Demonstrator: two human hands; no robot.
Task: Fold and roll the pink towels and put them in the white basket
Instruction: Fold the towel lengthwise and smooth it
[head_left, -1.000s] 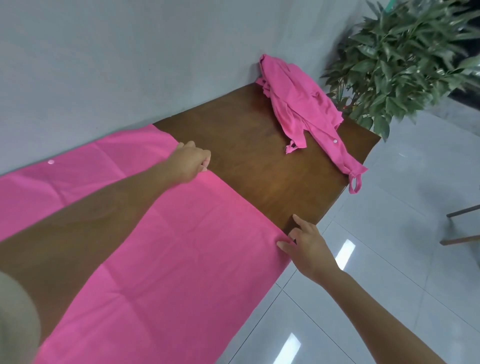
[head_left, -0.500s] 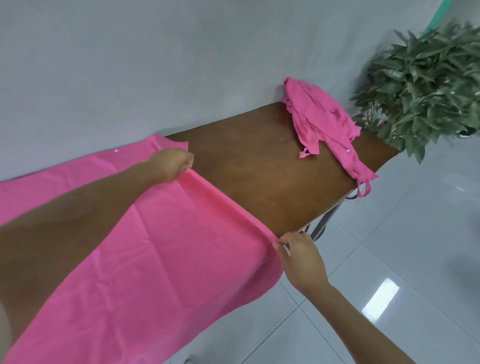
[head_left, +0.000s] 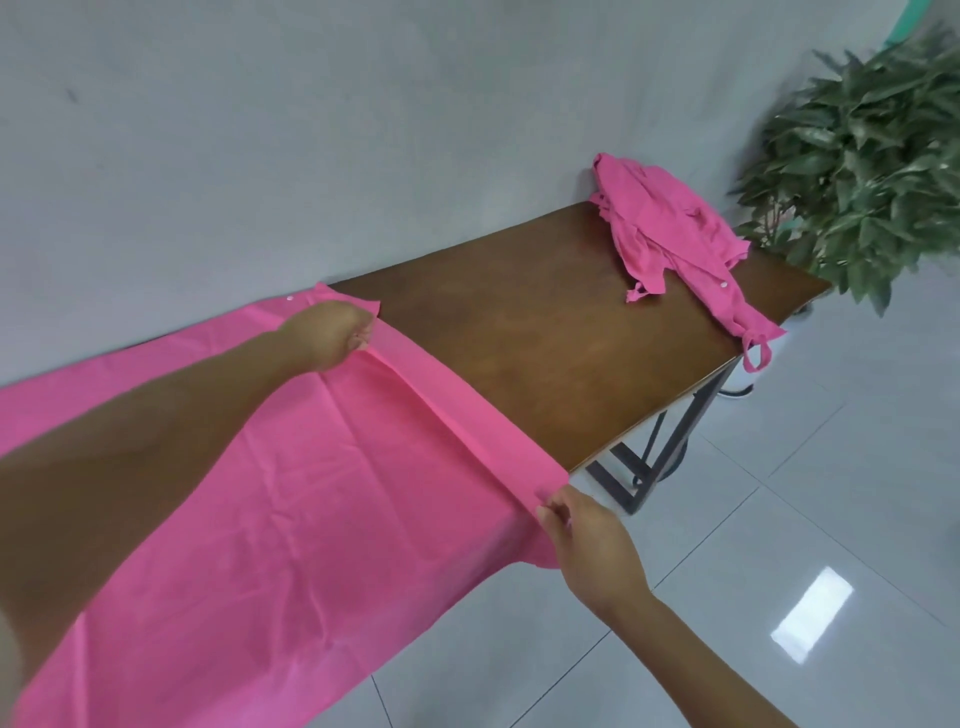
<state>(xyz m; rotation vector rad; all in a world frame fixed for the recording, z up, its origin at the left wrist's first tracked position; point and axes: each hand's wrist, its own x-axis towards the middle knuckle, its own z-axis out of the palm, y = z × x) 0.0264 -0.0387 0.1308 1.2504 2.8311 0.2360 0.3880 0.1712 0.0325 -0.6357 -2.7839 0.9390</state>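
The broad, flat pink towel (head_left: 291, 493) covers the left part of the brown wooden table (head_left: 545, 353) and hangs over its near edge. In the head view the left hand (head_left: 332, 338) curls its fingers round the towel's right hem near the far edge. The right hand (head_left: 587, 540) pinches that hem at the near edge. A narrow strip lies turned over, so the first turn seems underway. The next move calls for both hands carrying the hem leftward evenly. A crumpled pink towel (head_left: 670, 223) waits at the far right corner.

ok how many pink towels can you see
2: a spread towel on the left of the table, its edge held by the left hand and right hand; a crumpled towel at the far right end, which may hide more.
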